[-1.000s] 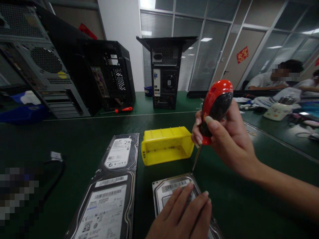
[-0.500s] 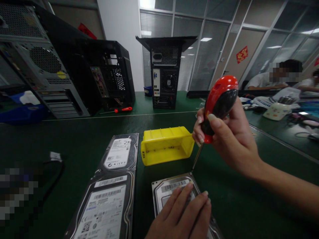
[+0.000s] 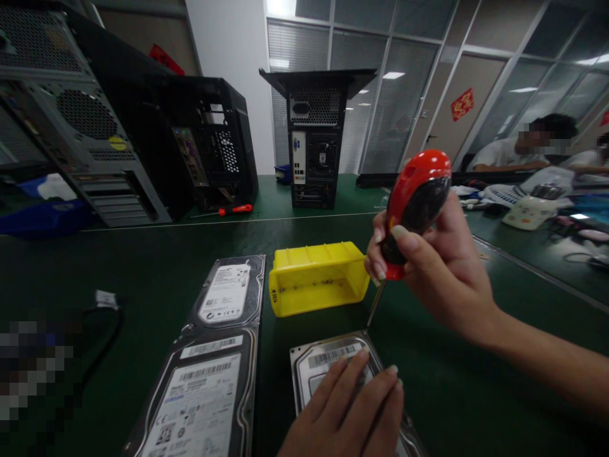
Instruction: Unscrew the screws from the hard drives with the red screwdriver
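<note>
My right hand [image 3: 438, 254] is closed round the red and black handle of a screwdriver [image 3: 416, 197]. Its thin shaft slants down, and the tip meets the far right corner of a hard drive [image 3: 328, 355]. Fingers stretched out, my left hand [image 3: 347, 412] lies flat on top of that drive and covers much of its label. Just beyond the drive, a yellow bin [image 3: 318, 254] lies with its opening towards me and several small dark screws inside. To the left are two more hard drives, a smaller-labelled one [image 3: 228, 292] behind a nearer one [image 3: 200, 393].
Computer cases stand at the back: a grey-backed one [image 3: 95, 127], a black one [image 3: 238, 127] and another [image 3: 314, 133] in the middle. A red-handled screwdriver [image 3: 235, 209] lies before them. A cable [image 3: 107, 299] is at left. A person [image 3: 514, 152] sits at far right.
The screwdriver handle and my right hand have shifted slightly down and left, while the tip stays at the drive's corner. My left hand has not moved.
</note>
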{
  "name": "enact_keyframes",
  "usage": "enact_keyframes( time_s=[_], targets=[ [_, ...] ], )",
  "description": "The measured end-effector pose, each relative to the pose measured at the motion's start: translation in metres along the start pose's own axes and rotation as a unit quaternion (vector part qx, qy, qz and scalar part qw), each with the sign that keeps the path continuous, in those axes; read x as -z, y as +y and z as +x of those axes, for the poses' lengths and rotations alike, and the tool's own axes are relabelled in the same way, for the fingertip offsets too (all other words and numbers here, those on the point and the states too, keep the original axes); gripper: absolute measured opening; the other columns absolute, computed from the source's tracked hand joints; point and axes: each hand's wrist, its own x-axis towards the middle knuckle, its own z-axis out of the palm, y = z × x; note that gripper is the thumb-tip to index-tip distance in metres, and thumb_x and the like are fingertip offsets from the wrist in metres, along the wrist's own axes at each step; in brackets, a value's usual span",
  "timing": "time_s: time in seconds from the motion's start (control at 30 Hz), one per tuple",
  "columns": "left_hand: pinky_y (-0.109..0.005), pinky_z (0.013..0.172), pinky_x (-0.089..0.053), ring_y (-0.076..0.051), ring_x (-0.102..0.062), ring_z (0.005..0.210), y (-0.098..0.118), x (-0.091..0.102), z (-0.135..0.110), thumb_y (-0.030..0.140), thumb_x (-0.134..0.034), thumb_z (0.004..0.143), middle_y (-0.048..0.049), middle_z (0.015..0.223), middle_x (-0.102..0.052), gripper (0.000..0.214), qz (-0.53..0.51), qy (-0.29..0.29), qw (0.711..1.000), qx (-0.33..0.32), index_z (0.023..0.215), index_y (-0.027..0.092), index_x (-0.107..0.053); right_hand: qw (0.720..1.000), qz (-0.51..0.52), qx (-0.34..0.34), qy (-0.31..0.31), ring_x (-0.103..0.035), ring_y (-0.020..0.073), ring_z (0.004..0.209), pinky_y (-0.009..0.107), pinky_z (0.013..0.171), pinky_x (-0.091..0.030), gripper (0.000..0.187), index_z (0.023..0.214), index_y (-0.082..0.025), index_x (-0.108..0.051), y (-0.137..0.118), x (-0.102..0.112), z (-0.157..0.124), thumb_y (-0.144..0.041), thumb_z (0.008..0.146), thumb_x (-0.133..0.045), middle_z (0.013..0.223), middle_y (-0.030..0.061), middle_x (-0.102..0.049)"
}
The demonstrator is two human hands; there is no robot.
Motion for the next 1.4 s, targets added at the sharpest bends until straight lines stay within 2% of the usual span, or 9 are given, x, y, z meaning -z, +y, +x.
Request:
enact_keyframes(
  time_s=[0.23, 0.37, 0.53, 0.63, 0.8, 0.9, 1.03, 1.3, 1.4],
  targets=[
    [-0.025, 0.091, -0.043, -0.017, -0.049, 0.112, 0.001, 0.002, 0.000, 0.021, -0.033, 0.096, 0.0067, 0.123, -0.054, 0.029, -0.006, -0.019, 1.000, 0.004, 0.119, 0.020, -0.051, 1.000, -0.001, -0.005, 0.004, -0.051, 0.0075, 0.064, 0.026, 0.059, -0.045, 0.046, 0.124, -0.033, -0.021, 0.001, -0.001, 0.000, -0.023, 0.085, -0.044, 0.089, 0.0017, -0.045],
    [-0.026, 0.090, -0.044, -0.016, -0.052, 0.109, 0.001, 0.002, 0.002, 0.020, -0.033, 0.096, 0.0071, 0.118, -0.058, 0.028, -0.005, 0.012, 1.000, 0.008, 0.114, 0.020, -0.055, 1.000, -0.004, -0.009, -0.001, -0.056, 0.0081, 0.066, 0.025, 0.061, -0.049, 0.045, 0.121, -0.029, -0.023, -0.002, 0.001, 0.004, -0.020, 0.084, -0.047, 0.092, 0.0020, -0.048],
    [-0.024, 0.087, -0.046, -0.015, -0.054, 0.106, 0.001, 0.001, 0.004, 0.021, -0.034, 0.096, 0.0082, 0.115, -0.059, 0.028, -0.006, 0.023, 1.000, 0.016, 0.111, 0.021, -0.057, 1.000, -0.008, -0.026, -0.007, -0.059, 0.0071, 0.077, 0.017, 0.063, -0.053, 0.045, 0.111, -0.024, -0.031, -0.013, 0.006, 0.008, -0.012, 0.076, -0.056, 0.106, 0.0032, -0.049],
    [-0.025, 0.088, -0.046, -0.016, -0.054, 0.107, 0.001, 0.002, 0.003, 0.021, -0.034, 0.096, 0.0079, 0.117, -0.058, 0.028, -0.008, 0.016, 1.000, 0.014, 0.113, 0.021, -0.055, 0.999, -0.008, -0.028, -0.014, -0.057, 0.0061, 0.075, 0.017, 0.063, -0.053, 0.052, 0.115, -0.029, -0.028, -0.016, 0.007, 0.008, -0.010, 0.076, -0.056, 0.098, 0.0002, -0.052],
    [-0.027, 0.093, -0.042, -0.018, -0.048, 0.114, 0.001, 0.001, -0.002, 0.020, -0.035, 0.095, 0.0052, 0.124, -0.053, 0.029, -0.003, -0.015, 1.000, 0.002, 0.120, 0.019, -0.050, 0.998, -0.058, -0.004, -0.028, -0.053, 0.0066, 0.070, 0.020, 0.058, -0.052, 0.081, 0.132, -0.046, -0.006, -0.016, 0.007, 0.009, -0.011, 0.077, -0.054, 0.095, 0.0001, -0.050],
    [-0.028, 0.096, -0.040, -0.019, -0.044, 0.118, 0.002, -0.002, -0.004, 0.020, -0.036, 0.095, 0.0035, 0.129, -0.049, 0.031, 0.003, -0.034, 0.999, -0.007, 0.124, 0.019, -0.046, 0.997, -0.073, -0.004, -0.035, -0.053, 0.0082, 0.069, 0.021, 0.058, -0.053, 0.073, 0.129, -0.043, -0.016, -0.020, 0.008, 0.010, -0.013, 0.076, -0.056, 0.093, 0.0009, -0.049],
    [-0.028, 0.096, -0.040, -0.019, -0.044, 0.118, 0.001, -0.002, -0.005, 0.022, -0.036, 0.095, 0.0042, 0.128, -0.049, 0.031, 0.000, -0.033, 0.999, -0.003, 0.124, 0.019, -0.046, 0.991, -0.125, 0.028, -0.022, -0.056, 0.0120, 0.082, 0.025, 0.068, -0.056, 0.065, 0.119, -0.035, -0.030, -0.027, 0.007, 0.012, -0.010, 0.069, -0.063, 0.095, 0.0019, -0.048],
    [-0.027, 0.092, -0.044, -0.018, -0.048, 0.113, 0.001, 0.001, -0.001, 0.020, -0.032, 0.096, 0.0051, 0.124, -0.053, 0.030, -0.007, -0.019, 1.000, 0.004, 0.120, 0.020, -0.051, 0.976, -0.207, 0.067, -0.019, -0.058, 0.0176, 0.095, 0.031, 0.067, -0.059, 0.066, 0.113, -0.032, -0.035, -0.038, 0.012, 0.009, -0.009, 0.062, -0.070, 0.111, 0.0045, -0.046],
    [-0.027, 0.091, -0.044, -0.018, -0.049, 0.112, 0.001, 0.002, 0.001, 0.020, -0.031, 0.096, 0.0056, 0.122, -0.055, 0.030, -0.012, -0.015, 1.000, 0.007, 0.118, 0.020, -0.052, 0.969, -0.233, 0.079, -0.019, -0.057, 0.0182, 0.096, 0.033, 0.069, -0.058, 0.054, 0.112, -0.031, -0.038, -0.042, 0.015, 0.009, -0.019, 0.068, -0.067, 0.115, 0.0052, -0.046]
  ],
)
